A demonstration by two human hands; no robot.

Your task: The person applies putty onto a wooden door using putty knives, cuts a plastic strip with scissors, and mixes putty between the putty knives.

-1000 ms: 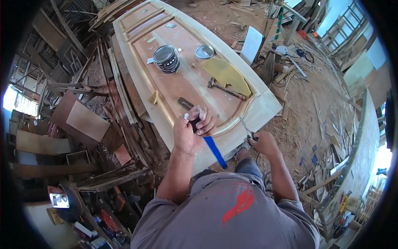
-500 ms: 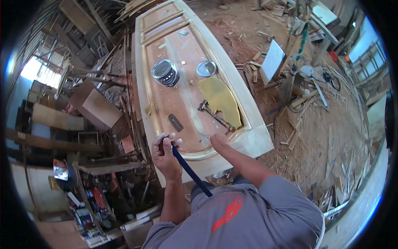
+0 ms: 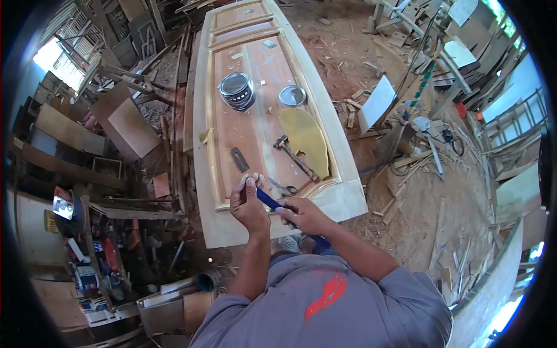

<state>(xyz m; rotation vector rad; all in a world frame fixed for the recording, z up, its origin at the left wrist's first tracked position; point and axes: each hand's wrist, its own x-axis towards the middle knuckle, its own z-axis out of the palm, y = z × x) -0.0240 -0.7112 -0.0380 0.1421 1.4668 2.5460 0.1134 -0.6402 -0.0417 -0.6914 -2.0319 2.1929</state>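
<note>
A long dark-blue strip (image 3: pixel 267 199) runs between my two hands, above the near end of a panelled wooden door (image 3: pixel 342 203). My left hand (image 3: pixel 249 204) pinches its upper end, with whitish smears on the fingertips. Lower down, my right hand (image 3: pixel 304 215) is closed around the strip, whose tail hangs toward my lap. Just beyond my hands, scissors (image 3: pixel 285 188) lie on the door panel, partly hidden. A hammer (image 3: pixel 297 159) rests near them, beside a torn yellow sheet (image 3: pixel 308 142). A dark slotted metal piece (image 3: pixel 239 159) lies beyond my left hand.
A paint can (image 3: pixel 237 93) and a round lid (image 3: pixel 292 95) stand farther up the door. Wood scraps (image 3: pixel 400 174) litter the ground to the right. At the left are a cluttered tool shelf (image 3: pixel 104 249) and leaning boards (image 3: pixel 125 122).
My right hand has come from the door surface near the scissors to the blue strip and closed on it. The scissors now show on the panel. The view has shifted slightly.
</note>
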